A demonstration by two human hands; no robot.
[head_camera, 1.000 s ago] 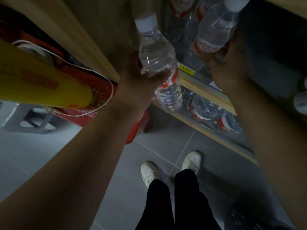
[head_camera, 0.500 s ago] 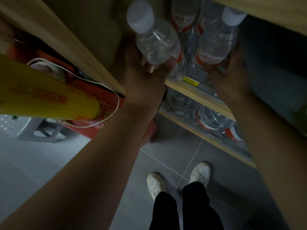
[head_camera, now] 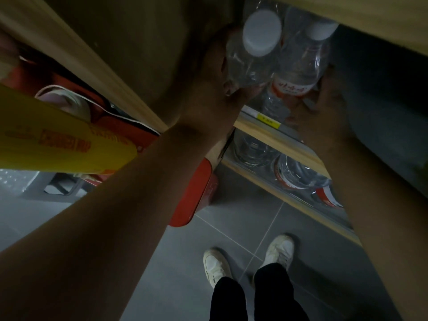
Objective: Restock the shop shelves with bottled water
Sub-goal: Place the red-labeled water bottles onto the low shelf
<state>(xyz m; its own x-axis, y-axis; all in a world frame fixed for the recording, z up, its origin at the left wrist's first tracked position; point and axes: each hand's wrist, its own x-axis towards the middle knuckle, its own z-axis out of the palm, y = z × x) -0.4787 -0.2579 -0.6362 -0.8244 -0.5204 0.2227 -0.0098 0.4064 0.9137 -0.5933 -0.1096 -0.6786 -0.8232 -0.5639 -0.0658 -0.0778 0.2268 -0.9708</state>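
My left hand [head_camera: 208, 89] grips a clear water bottle with a white cap [head_camera: 250, 59] and holds it over the wooden shelf [head_camera: 259, 128], inside the shelf opening. My right hand [head_camera: 324, 112] holds a second bottle with a red label [head_camera: 298, 70] just to the right; the two bottles touch. More bottles stand behind them in the dark. On the shelf below, several red-labelled bottles [head_camera: 298, 174] stand.
A yellow price tag [head_camera: 268, 119] sits on the shelf edge. A wooden upright [head_camera: 92, 66] borders the shelf on the left. Left of it are a yellow package [head_camera: 58, 147] and a red box [head_camera: 194, 193]. My white shoes [head_camera: 245, 260] stand on grey floor tiles.
Both hands have moved further up and into the shelf. The left bottle has swung upright, cap toward the camera, and now sits against the right bottle.
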